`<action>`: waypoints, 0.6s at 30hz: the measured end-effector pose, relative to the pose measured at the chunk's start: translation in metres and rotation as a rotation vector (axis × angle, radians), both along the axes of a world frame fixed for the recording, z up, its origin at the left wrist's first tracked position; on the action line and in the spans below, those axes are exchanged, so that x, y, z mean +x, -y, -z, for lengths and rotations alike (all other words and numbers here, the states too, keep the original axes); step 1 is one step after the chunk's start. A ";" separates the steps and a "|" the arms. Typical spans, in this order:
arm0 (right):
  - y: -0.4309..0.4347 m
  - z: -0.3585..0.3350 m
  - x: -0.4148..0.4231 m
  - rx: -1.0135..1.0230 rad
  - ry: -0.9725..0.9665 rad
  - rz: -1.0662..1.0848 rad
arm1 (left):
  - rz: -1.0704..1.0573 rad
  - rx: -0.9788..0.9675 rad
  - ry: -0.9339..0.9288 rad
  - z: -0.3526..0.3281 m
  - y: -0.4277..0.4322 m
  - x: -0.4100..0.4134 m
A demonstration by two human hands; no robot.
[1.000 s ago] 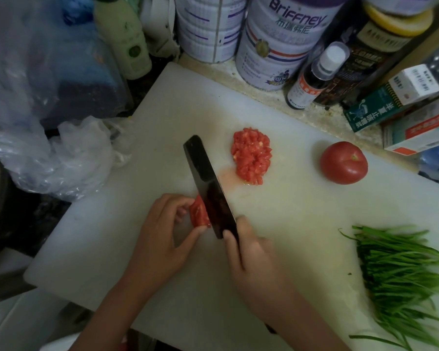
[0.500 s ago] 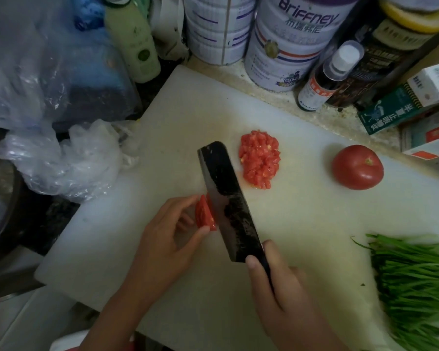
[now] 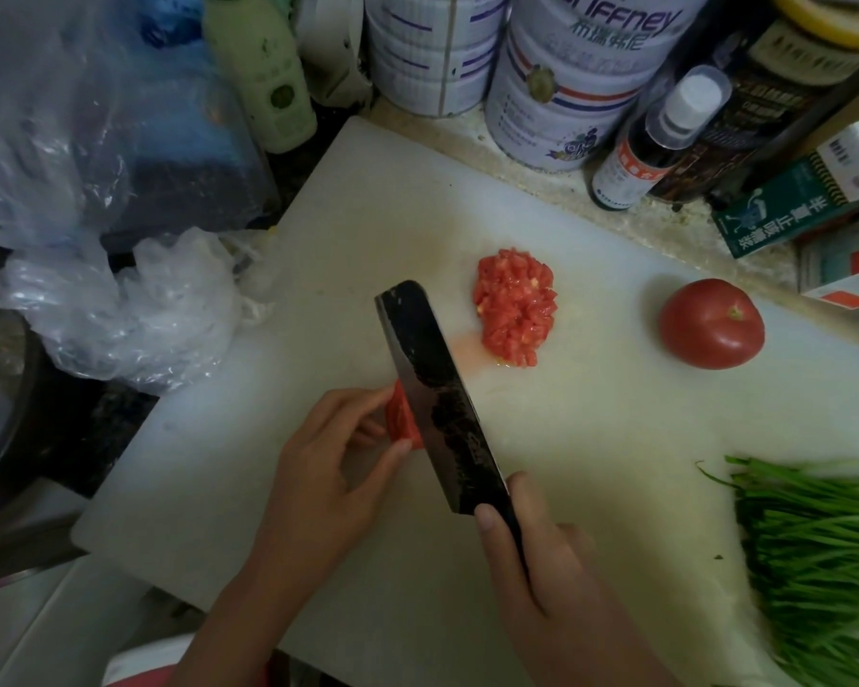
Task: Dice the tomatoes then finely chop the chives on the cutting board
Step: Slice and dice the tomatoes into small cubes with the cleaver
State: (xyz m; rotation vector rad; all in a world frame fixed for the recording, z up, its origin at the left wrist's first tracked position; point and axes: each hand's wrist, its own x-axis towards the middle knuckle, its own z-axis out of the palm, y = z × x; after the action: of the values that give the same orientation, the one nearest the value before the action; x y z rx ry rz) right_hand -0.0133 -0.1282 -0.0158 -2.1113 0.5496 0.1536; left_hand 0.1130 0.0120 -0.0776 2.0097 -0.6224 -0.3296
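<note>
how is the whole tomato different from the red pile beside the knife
The whole tomato is uncut, round and smooth; the diced tomato pile is small loose cubes. The whole tomato sits toward the right; the diced tomato pile lies mid-board near the knife tip. Both are red and on the cutting board.

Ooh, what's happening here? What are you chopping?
Someone is dicing tomatoes on a white plastic cutting board. The left hand pinches a red tomato piece while the right hand grips a dark broad-bladed knife, its blade right against that piece. A pile of diced red tomato sits beyond the blade. A whole round red tomato waits uncut farther right, and the bunch of long green chives at the board's right edge is not yet chopped.
</note>
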 end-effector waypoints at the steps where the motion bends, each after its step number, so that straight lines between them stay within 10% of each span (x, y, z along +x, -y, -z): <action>1: 0.000 -0.001 0.000 -0.013 -0.001 -0.003 | -0.004 -0.002 0.001 0.000 0.000 0.000; 18: -0.011 0.003 0.000 -0.185 0.018 -0.056 | -0.021 -0.017 -0.011 0.004 0.000 0.001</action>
State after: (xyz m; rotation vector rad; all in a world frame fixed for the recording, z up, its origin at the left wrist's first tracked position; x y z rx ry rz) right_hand -0.0135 -0.1174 -0.0184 -2.3072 0.5107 0.1198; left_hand 0.1138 0.0124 -0.0811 1.9956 -0.5950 -0.3209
